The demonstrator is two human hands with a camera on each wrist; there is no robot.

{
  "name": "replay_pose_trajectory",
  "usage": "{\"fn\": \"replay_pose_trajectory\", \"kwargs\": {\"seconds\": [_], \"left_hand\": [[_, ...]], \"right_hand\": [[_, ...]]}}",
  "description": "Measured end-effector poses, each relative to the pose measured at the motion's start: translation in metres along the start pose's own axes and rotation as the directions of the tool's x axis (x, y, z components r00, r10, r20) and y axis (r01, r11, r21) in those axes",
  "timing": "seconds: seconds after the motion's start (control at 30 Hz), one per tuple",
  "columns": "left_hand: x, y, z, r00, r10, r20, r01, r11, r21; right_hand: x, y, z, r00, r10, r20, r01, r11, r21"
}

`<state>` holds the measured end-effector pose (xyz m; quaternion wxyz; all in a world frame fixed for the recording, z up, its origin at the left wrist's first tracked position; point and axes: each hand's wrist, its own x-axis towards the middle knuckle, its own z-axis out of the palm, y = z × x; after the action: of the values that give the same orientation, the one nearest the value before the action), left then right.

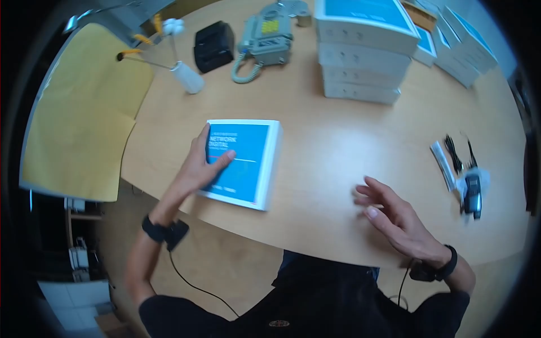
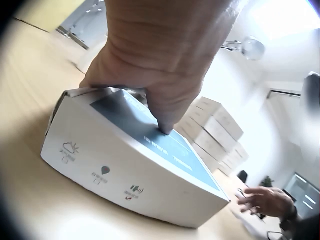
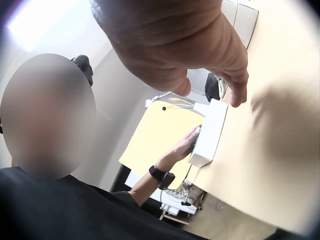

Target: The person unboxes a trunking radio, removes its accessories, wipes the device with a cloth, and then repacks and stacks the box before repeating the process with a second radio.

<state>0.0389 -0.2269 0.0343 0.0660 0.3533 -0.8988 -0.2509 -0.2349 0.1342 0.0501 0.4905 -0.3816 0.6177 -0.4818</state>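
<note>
A white box with a blue top (image 1: 239,163), printed "NETWORK DIGITAL", lies near the table's front edge. My left hand (image 1: 200,163) holds it by the left side, thumb across the blue face and fingers along the edge. Seen from the left wrist, the box's white side (image 2: 120,175) carries small printed icons, and the thumb presses on the top; the other fingers are hidden behind the hand. Over the table to the right, my right hand (image 1: 397,219) holds nothing, its fingers relaxed and slightly bent. A walkie-talkie (image 1: 473,194) lies further right.
Behind stand a tall stack of similar boxes (image 1: 363,73), a desk phone (image 1: 267,36), a black cradle-like object (image 1: 214,46) and a white vase (image 1: 187,79). Beside the walkie-talkie are a coiled black cable (image 1: 452,152) and a narrow white strip (image 1: 443,165). A yellow panel (image 1: 84,118) borders the left.
</note>
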Motion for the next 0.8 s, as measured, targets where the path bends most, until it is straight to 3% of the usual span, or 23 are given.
{"fn": "replay_pose_trajectory", "kwargs": {"seconds": [0.07,0.1,0.17,0.2,0.23,0.27,0.3,0.37,0.4,0.43,0.5,0.53,0.67,0.77,0.8], "left_hand": [[-0.019,0.044,0.036,0.977,0.181,-0.11,-0.176,0.983,0.051],[-0.028,0.073,0.055,0.975,0.215,-0.056,-0.215,0.977,0.006],[-0.046,0.131,0.089,0.932,0.361,0.019,-0.351,0.915,-0.198],[-0.05,0.15,0.103,0.919,0.391,0.056,-0.367,0.898,-0.241],[-0.053,0.165,0.113,0.952,0.287,0.102,-0.162,0.761,-0.628],[-0.056,0.174,0.121,0.961,0.188,0.203,0.092,0.474,-0.876],[-0.06,0.176,0.127,0.95,0.21,0.229,0.107,0.47,-0.876],[-0.072,0.167,0.123,0.919,0.38,0.106,-0.243,0.757,-0.607],[-0.076,0.163,0.119,0.832,0.536,0.139,-0.486,0.827,-0.281],[-0.083,0.166,0.123,0.827,0.542,0.15,-0.491,0.826,-0.277],[-0.099,0.171,0.137,0.841,0.527,0.119,-0.456,0.81,-0.368],[-0.097,0.169,0.143,0.836,0.546,0.049,-0.504,0.801,-0.322],[-0.097,0.16,0.143,0.88,0.471,0.063,-0.423,0.837,-0.347],[-0.103,0.173,0.142,0.897,0.442,-0.024,-0.4,0.787,-0.47],[-0.105,0.179,0.138,0.953,0.284,0.102,-0.127,0.682,-0.72]], "right_hand": [[-0.005,0.012,0.014,0.995,-0.096,-0.005,0.095,0.995,-0.04],[-0.011,0.017,0.023,0.997,-0.043,-0.065,0.041,0.998,-0.04],[-0.029,0.029,0.032,0.964,-0.195,-0.183,0.152,0.962,-0.226],[-0.041,0.038,0.028,0.961,-0.152,-0.23,0.098,0.969,-0.228],[-0.052,0.046,0.027,0.922,-0.141,-0.361,0.112,0.989,-0.102],[-0.063,0.051,0.027,0.869,-0.121,-0.481,0.148,0.989,0.019],[-0.074,0.058,0.024,0.855,-0.1,-0.509,0.13,0.991,0.023],[-0.096,0.066,0.025,0.781,-0.127,-0.611,0.06,0.99,-0.128],[-0.106,0.071,0.033,0.749,-0.16,-0.643,-0.002,0.97,-0.243],[-0.109,0.074,0.045,0.743,-0.155,-0.652,-0.002,0.973,-0.233],[-0.108,0.077,0.066,0.681,-0.249,-0.689,-0.047,0.924,-0.38],[-0.109,0.078,0.066,0.67,-0.297,-0.68,-0.04,0.901,-0.432],[-0.114,0.092,0.056,0.696,-0.285,-0.659,0.003,0.919,-0.394],[-0.109,0.083,0.048,0.662,-0.243,-0.709,0.062,0.96,-0.272],[-0.104,0.076,0.048,0.621,-0.258,-0.74,0.168,0.966,-0.195]]}}
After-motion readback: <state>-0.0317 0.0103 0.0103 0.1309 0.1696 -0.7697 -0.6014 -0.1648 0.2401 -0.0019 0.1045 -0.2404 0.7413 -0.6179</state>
